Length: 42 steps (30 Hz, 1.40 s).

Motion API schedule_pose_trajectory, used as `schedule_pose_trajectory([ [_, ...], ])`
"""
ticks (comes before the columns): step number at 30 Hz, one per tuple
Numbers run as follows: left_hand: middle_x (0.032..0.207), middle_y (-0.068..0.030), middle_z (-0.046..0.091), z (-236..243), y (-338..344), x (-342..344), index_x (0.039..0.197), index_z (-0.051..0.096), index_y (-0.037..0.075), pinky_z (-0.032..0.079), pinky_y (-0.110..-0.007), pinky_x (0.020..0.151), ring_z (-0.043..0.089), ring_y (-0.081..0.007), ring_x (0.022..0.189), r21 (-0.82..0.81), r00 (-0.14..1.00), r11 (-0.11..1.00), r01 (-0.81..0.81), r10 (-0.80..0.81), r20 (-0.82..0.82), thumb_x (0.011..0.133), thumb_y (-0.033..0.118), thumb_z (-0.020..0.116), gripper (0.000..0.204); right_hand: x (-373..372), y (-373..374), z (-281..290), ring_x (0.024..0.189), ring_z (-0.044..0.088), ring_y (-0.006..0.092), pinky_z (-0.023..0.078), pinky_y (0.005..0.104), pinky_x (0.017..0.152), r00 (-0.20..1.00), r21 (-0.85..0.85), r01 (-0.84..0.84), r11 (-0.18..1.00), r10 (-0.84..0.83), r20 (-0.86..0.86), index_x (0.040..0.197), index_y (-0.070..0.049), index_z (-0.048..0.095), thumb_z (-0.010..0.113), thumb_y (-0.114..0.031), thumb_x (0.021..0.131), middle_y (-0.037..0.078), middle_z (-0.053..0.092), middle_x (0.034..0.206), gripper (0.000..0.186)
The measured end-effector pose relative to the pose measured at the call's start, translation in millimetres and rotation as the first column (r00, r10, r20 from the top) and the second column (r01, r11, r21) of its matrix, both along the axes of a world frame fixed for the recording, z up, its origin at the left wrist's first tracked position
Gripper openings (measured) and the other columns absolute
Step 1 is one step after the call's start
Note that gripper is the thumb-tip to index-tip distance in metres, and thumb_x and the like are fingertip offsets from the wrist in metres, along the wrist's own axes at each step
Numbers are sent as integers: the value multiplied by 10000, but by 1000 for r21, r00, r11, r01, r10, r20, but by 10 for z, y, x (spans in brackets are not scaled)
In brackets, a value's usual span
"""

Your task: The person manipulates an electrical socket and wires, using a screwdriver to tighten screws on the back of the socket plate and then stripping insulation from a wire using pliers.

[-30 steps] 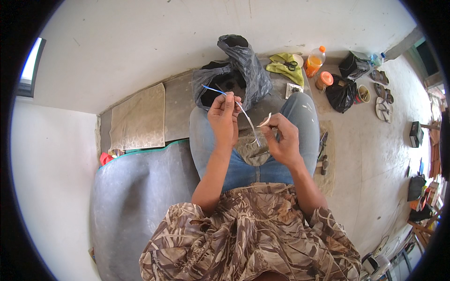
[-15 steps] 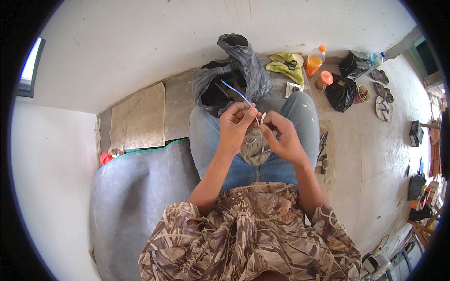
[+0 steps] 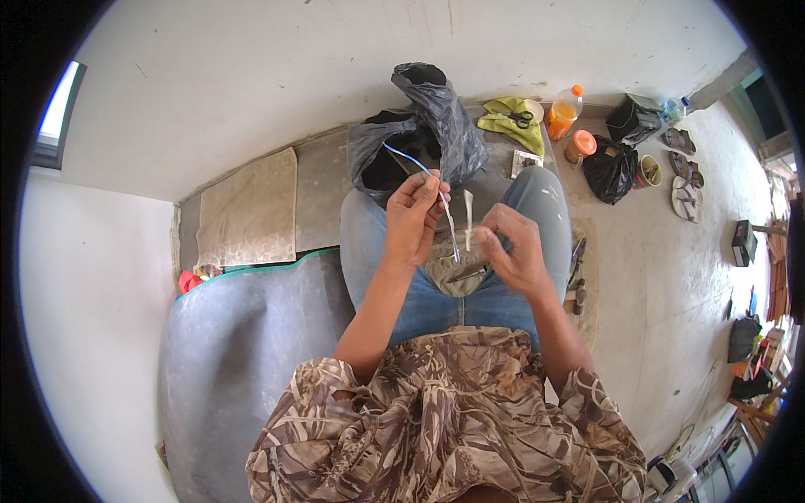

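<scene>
My left hand [image 3: 412,220] pinches a thin blue wire [image 3: 407,157] between thumb and fingers. The wire's upper end curves up over a black plastic bag, and its pale lower length hangs below the fingers. My right hand [image 3: 513,250] is curled, thumb and forefinger together, at a short white strip [image 3: 468,208]; slight blur softens the exact contact. Beneath both hands a grey-green cloth [image 3: 453,283] lies between my jeans-covered thighs. On the cloth rests a small dark tool [image 3: 468,274], its kind unclear.
Ahead stands the black plastic bag [image 3: 459,126], gaping. A yellow-green cloth with black scissors [image 3: 521,119], an orange drink bottle [image 3: 563,112] and a lidded jar [image 3: 580,146] are at the far right. A hammer [image 3: 579,298] lies beside my right thigh. Sandals [image 3: 686,199] are on the floor.
My hands have moved apart, the left one slightly left and up-tilted wire shifting with it. The wire's pale end now hangs free of my right hand, and the white strip shows more fully.
</scene>
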<state>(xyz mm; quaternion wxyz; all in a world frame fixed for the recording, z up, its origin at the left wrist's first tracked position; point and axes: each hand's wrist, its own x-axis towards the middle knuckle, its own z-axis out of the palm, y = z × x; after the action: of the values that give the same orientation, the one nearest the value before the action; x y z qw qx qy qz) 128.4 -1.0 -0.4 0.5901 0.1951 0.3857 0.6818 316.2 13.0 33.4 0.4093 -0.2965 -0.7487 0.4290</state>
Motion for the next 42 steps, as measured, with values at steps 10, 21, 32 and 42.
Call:
schedule_pose_trajectory([
  [10, 904, -42, 662, 35, -44, 69, 1112, 619, 31, 525, -241, 707, 632, -111, 806, -29, 992, 992, 119, -120, -40, 954, 167, 638, 210, -119, 51, -73, 689, 538, 268, 439, 378, 656, 983, -241, -172, 955, 181, 16, 910, 18, 580, 591, -133, 936, 141, 544, 755, 154],
  [21, 929, -60, 672, -48, 81, -109, 1075, 635, 11, 503, -220, 716, 626, -115, 805, 35, 992, 993, -110, 108, 64, 968, 111, 605, 149, -3, -24, 19, 642, 460, 306, 397, 391, 609, 976, 137, -217, 966, 215, 28, 791, 8, 541, 617, -101, 896, 134, 460, 699, 170],
  [32, 909, -31, 652, 76, 0, 25, 1138, 605, 31, 515, -235, 680, 609, -103, 778, -8, 998, 999, 39, -39, 50, 972, 155, 607, 207, -227, 47, -110, 655, 442, 214, 392, 362, 614, 948, -357, -317, 879, 303, -95, 842, 25, 545, 532, -234, 999, 121, 486, 705, 304],
  [42, 919, -53, 669, 69, -14, 188, 1095, 621, 18, 525, -233, 712, 625, -105, 795, -17, 985, 988, -153, 154, 79, 947, 141, 646, 195, -202, 75, -103, 664, 485, 300, 405, 414, 582, 992, 304, -61, 951, 25, 121, 744, -16, 528, 677, -36, 796, 107, 475, 681, 159],
])
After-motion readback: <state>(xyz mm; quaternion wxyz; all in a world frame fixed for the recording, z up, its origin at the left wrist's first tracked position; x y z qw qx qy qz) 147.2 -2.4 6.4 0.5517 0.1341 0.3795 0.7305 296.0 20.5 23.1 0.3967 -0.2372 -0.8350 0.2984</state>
